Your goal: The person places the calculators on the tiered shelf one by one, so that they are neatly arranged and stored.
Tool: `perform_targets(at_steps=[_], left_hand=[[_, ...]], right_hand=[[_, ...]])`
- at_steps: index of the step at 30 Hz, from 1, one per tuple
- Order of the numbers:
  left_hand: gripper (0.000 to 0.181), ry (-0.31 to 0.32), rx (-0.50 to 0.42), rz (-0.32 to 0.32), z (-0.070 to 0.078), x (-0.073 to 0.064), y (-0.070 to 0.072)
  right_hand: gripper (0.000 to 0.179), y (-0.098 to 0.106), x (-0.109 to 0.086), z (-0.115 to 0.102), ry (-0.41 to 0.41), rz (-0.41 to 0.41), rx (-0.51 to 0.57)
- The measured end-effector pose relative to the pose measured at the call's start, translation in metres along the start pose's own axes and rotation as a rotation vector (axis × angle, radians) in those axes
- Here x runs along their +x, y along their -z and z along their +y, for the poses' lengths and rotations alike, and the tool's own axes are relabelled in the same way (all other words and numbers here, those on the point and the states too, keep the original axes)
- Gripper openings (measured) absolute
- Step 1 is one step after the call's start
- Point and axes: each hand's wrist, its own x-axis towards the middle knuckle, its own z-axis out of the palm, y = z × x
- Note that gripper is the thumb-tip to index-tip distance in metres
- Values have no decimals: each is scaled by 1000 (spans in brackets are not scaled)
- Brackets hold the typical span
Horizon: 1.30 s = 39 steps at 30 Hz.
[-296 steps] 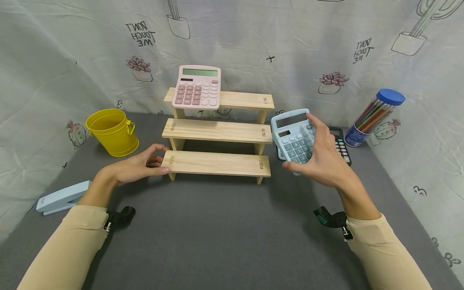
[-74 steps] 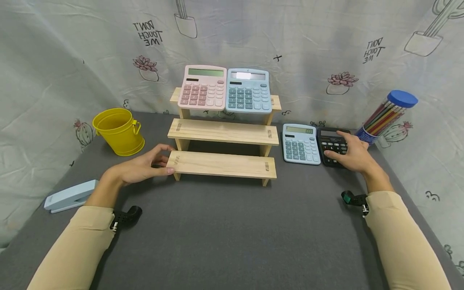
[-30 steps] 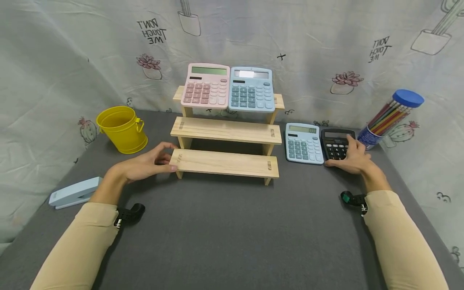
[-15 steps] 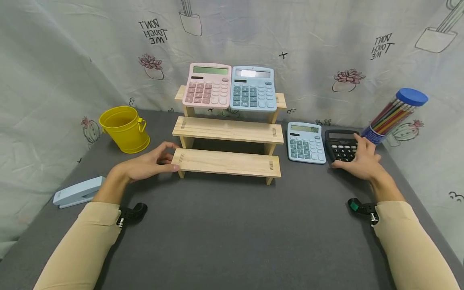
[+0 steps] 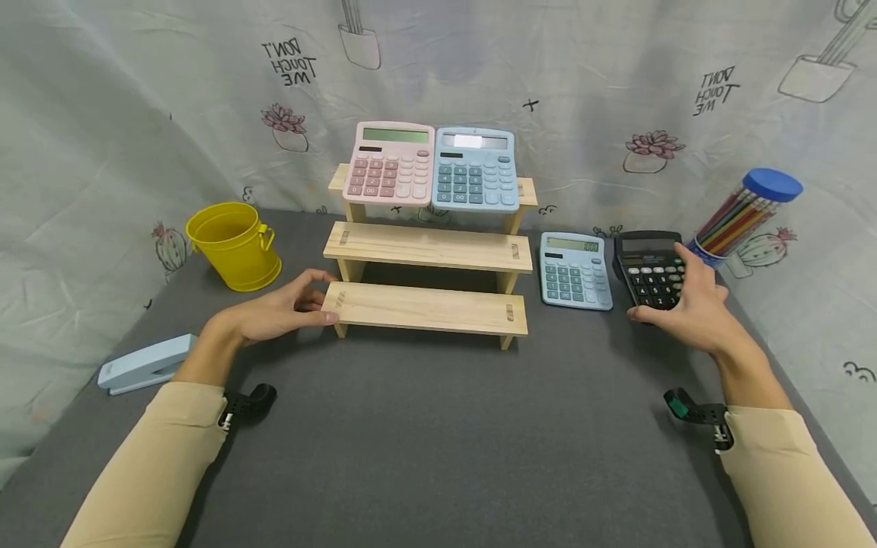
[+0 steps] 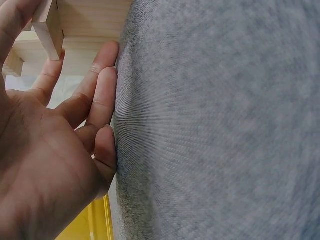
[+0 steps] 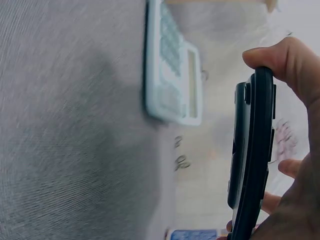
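Note:
My right hand (image 5: 709,316) grips a black calculator (image 5: 647,285) by its edges, thumb on the near left side and fingers on the right. In the right wrist view the black calculator (image 7: 252,150) is seen edge-on, raised off the table. My left hand (image 5: 274,312) holds the left end of the lowest tier of a three-tier wooden stand (image 5: 425,306), thumb in front and a finger behind. A pink calculator (image 5: 389,164) and a blue calculator (image 5: 476,169) lean side by side on the top tier. Another light blue calculator (image 5: 575,272) lies on the table, right of the stand.
A yellow bucket (image 5: 236,247) stands left of the stand, and a pale blue stapler (image 5: 145,365) lies beside the left forearm. At the right, a blue-lidded tube of pencils (image 5: 743,217) leans by the curtain (image 5: 569,91). Grey cloth (image 5: 438,441) covers the table.
The second calculator, blue, went from my right hand to the top tier beside the pink one. My right hand then moved to the black calculator, gripped it and lifted it. The left hand stayed.

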Motion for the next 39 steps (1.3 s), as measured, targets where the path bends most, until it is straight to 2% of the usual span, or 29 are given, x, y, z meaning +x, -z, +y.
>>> perform_targets(at_steps=[12, 22, 31, 39], left_hand=[[70, 15, 11, 6, -1, 1, -1], [71, 7, 0, 3, -1, -1, 1], [72, 13, -9, -1, 2, 0, -1], [72, 12, -18, 1, 1, -1, -1]], right_hand=[[124, 4, -26, -37, 107, -48, 46], [124, -11, -36, -67, 289, -13, 98], [117, -23, -45, -97, 318, -75, 78], [114, -31, -46, -119, 392, -98, 72]])
